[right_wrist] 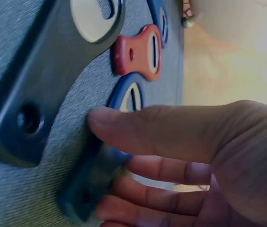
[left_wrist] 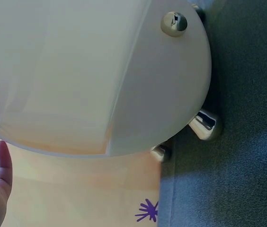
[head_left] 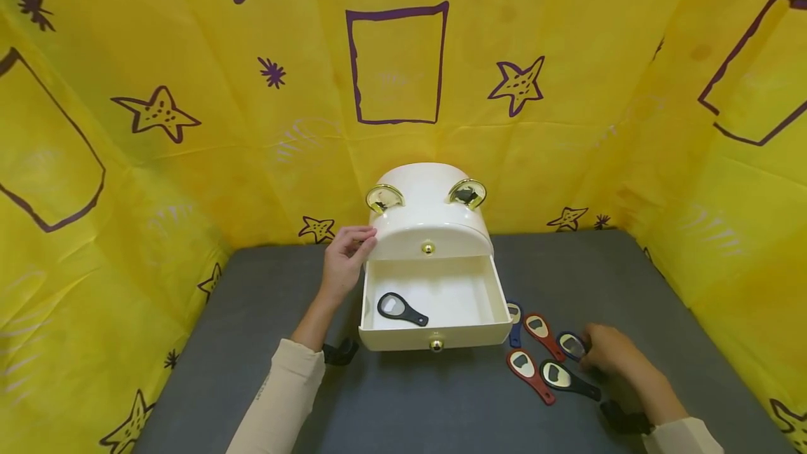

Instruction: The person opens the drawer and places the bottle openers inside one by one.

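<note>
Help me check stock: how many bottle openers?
6: a black opener in the drawer; right of it, on the table, another black, two red, two blue (one partly covered by the right hand).

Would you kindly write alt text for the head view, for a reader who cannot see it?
A person's right hand is at a blue bottle opener beside four other openers on a grey table, while the left hand touches a white cabinet. The cabinet's lower drawer stands open with one black opener inside.
</note>
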A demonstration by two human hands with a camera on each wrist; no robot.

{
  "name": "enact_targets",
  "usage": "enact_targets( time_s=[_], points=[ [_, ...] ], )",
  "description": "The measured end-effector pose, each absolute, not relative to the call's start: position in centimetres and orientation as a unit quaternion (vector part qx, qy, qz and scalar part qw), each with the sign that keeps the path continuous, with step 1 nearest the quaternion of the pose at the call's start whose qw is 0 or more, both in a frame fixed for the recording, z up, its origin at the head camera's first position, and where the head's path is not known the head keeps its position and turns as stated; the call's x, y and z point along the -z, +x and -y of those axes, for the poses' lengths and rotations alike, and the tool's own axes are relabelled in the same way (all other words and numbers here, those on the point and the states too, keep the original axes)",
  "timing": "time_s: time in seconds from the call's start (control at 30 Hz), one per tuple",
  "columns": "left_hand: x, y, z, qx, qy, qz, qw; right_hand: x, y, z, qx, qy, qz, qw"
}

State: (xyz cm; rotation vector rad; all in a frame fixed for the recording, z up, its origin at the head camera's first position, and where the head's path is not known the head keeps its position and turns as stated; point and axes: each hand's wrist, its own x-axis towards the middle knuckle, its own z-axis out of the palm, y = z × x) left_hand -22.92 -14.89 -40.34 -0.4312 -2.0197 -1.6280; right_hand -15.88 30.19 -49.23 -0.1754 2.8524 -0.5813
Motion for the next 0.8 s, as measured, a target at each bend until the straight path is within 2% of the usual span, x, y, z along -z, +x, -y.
enact_targets(
  time_s=[0.13,0.33,0.8],
  points=[
    [39.7,-22.4,14.7,0.595,-0.162,0.744,0.257,49.3,-15.5,-30.5,0.195,-0.042,-0.974,0.105],
    [39.7,-22.3,14.6,0.596,-0.168,0.741,0.260,49.7,-15.3,-30.8,0.184,-0.061,-0.978,0.076],
    [39.8,-22.4,14.8,0.597,-0.164,0.743,0.256,50.2,-14.9,-31.1,0.188,-0.063,-0.979,0.049]
  ],
)
